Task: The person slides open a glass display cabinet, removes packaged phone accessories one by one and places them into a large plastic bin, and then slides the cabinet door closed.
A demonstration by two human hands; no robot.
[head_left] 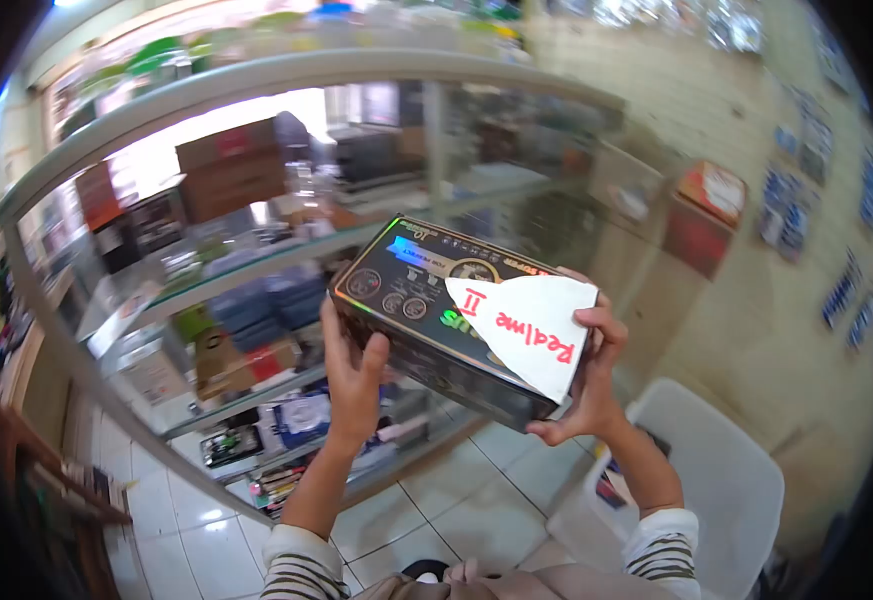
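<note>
I hold the black box [421,300] before the glass display case [256,73], left hand [354,380] and right hand [596,370] clasping opposite ends. Even pressure and level wrists suit it; the white paper [531,315] may be loose, so my right fingers should steady it.

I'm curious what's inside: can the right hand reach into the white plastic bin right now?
Probably not: the right hand is gripping the black rectangular cardboard box. The white plastic bin looks open and close, so a free hand might reach.
</note>
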